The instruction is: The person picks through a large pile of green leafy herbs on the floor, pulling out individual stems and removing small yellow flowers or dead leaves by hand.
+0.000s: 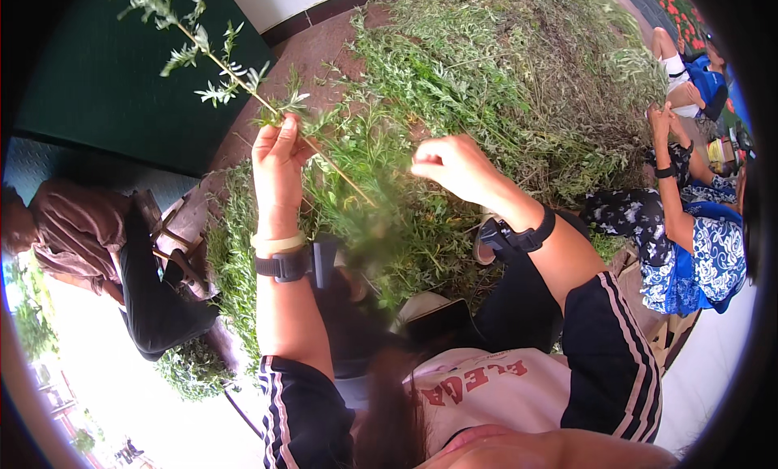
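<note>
My left hand is raised and pinches a long leafy stem between thumb and fingers. The stem slants from the upper left, where leafy sprigs branch off it, down to the right past my hand. Its lower part is thin and bare, ending near blurred greenery. To the right, apart from the stem, my right hand hangs with its fingers curled inward; whether something small is inside them is hidden. Beneath both hands lie loose green cuttings.
A big heap of cut plants fills the far middle and right. A dark green panel stands at the far left. One person sits at left; others sit at right. A dark rectangular object lies near my lap.
</note>
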Tool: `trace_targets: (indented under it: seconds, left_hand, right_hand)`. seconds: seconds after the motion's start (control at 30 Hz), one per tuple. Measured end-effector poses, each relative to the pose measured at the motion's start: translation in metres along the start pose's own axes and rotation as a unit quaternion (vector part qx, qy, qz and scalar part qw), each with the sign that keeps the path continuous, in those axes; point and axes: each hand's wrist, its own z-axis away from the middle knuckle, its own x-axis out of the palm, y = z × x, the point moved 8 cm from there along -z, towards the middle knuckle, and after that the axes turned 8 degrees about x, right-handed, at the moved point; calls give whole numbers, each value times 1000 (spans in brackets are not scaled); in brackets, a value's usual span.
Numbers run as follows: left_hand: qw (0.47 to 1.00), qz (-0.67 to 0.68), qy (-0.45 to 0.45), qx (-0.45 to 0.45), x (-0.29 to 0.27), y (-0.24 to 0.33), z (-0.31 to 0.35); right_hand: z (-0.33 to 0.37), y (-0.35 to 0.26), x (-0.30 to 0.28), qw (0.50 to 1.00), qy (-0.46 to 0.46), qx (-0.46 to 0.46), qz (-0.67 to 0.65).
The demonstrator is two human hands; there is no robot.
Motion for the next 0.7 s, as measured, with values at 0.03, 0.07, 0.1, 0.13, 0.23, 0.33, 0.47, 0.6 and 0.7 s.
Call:
trace_targets:
  seconds: [0.03, 0.07, 0.1, 0.13, 0.23, 0.33, 0.47, 0.6, 0.7]
  left_hand:
    - [1000, -14, -1, 0, 0, 4, 1]
    - [999, -44, 4, 9, 4, 11, 3]
    - [998, -64, 5, 18, 5, 12, 4]
    - [996, -85, 6, 27, 5, 13, 7]
    - [995, -87, 3, 43, 10, 18, 16]
    - [984, -164, -9, 61, 8, 50, 28]
    - [956, -284, 13, 70, -34, 123, 57]
    - [897, -434, 75, 31, -103, 183, 122]
    - [871, -469, 137, -42, -149, 190, 190]
  right_hand:
    - [2, 14, 16, 996, -81, 13, 42]
    - [5, 18, 31, 983, -161, 23, 84]
    - [13, 21, 32, 962, -214, 74, 149]
    - [15, 25, 33, 963, -215, 65, 147]
    - [10, 35, 30, 961, -199, 75, 179]
    - [5, 30, 30, 968, -174, 27, 178]
    - [12, 15, 36, 966, -153, -76, 193]
    - [14, 16, 43, 963, -184, -114, 158]
    - [22, 14, 42, 964, -205, -78, 153]
